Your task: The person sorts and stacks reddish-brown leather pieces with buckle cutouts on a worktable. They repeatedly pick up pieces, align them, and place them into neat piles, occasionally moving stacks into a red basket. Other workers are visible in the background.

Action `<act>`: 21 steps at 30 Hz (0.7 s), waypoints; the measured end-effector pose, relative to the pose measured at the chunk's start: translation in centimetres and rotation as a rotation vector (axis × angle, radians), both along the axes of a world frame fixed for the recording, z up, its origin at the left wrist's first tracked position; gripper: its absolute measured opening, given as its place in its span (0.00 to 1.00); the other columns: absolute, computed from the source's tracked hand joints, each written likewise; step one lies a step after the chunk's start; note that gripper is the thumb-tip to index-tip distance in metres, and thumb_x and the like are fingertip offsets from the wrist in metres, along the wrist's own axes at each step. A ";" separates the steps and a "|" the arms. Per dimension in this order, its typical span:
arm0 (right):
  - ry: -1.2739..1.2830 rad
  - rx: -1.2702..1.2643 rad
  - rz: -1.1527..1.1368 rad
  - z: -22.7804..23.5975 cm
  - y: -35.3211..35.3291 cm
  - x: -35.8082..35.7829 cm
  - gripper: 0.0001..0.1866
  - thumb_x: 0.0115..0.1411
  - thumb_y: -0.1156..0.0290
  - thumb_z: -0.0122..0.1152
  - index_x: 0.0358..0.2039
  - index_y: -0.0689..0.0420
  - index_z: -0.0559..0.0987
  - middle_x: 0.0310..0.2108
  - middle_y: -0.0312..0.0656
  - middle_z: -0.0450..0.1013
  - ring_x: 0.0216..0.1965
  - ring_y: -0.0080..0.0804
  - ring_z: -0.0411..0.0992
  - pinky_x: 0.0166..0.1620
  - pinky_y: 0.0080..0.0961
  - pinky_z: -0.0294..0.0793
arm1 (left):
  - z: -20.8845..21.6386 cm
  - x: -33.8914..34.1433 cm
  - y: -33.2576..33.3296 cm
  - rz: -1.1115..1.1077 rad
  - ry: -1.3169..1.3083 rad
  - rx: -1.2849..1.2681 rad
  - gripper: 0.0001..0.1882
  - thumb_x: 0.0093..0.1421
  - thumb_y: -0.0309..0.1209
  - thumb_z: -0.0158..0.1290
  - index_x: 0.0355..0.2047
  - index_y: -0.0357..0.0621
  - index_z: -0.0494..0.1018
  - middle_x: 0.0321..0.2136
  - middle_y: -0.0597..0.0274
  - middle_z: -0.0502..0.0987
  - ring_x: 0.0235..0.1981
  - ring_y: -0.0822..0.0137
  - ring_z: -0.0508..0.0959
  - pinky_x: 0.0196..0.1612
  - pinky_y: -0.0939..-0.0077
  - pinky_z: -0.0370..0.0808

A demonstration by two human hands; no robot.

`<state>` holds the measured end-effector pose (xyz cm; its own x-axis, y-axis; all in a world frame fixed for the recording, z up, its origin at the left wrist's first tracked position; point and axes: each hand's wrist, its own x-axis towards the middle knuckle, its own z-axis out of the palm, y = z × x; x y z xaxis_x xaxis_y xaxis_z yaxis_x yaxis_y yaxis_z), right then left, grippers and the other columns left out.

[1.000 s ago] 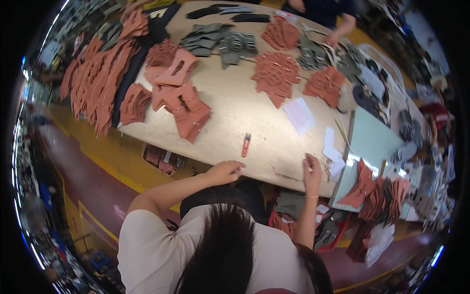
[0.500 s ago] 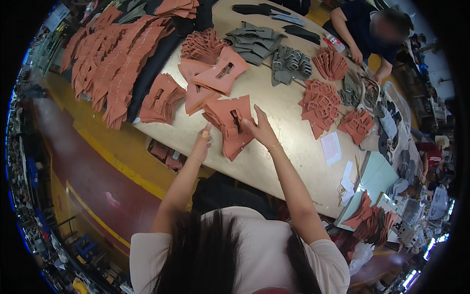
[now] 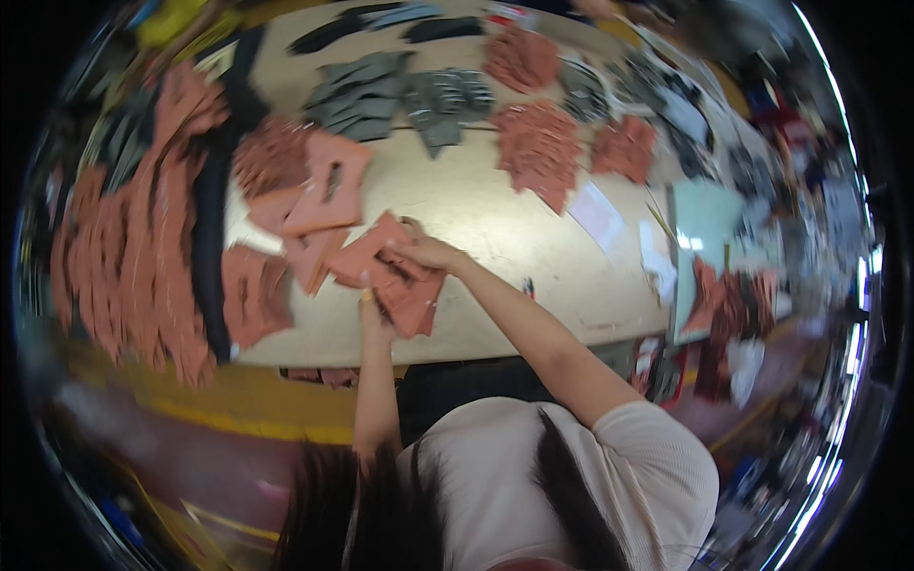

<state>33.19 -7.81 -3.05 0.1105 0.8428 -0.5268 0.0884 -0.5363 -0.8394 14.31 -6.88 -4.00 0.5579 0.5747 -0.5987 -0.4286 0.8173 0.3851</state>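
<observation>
A small stack of reddish-orange cut pieces (image 3: pixel 411 309), leather-like with a slot in the middle, is between my two hands just above the table. My right hand (image 3: pixel 424 251) is closed on its upper right side, with fingers by the slot. My left hand (image 3: pixel 374 312) grips the lower left side; some of its fingers are hidden by the pieces. Left of them, a pile of slotted flat pieces (image 3: pixel 328 186) lies beside a fanned bundle (image 3: pixel 269 157) of the same colour. A further slotted stack (image 3: pixel 255 300) sits near the table's left front corner.
Across the pale table (image 3: pixel 533 295) lie grey-green folded pieces (image 3: pixel 357 100), grey pieces with buckles (image 3: pixel 447 100), reddish-orange buckled pieces (image 3: pixel 535 143) and a white paper sheet (image 3: pixel 597 217). Long reddish-orange strips (image 3: pixel 171 266) hang at left. A pale green board (image 3: pixel 705 219) stands at right.
My left hand has come onto the stack, which is now tilted and turned between both hands. My right hand has closed over it. The view has swung, shifting the tabletop things leftward.
</observation>
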 end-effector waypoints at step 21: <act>0.472 -0.034 -0.759 -0.6 -24.9 9.5 0.35 0.61 0.50 0.57 0.59 0.64 0.65 0.55 0.51 0.67 0.55 0.35 0.66 0.54 0.30 0.68 | 1.6 12.1 -7.0 -0.736 0.121 0.147 0.36 0.63 0.50 0.46 0.62 0.39 0.54 0.58 0.50 0.64 0.58 0.56 0.67 0.60 0.59 0.66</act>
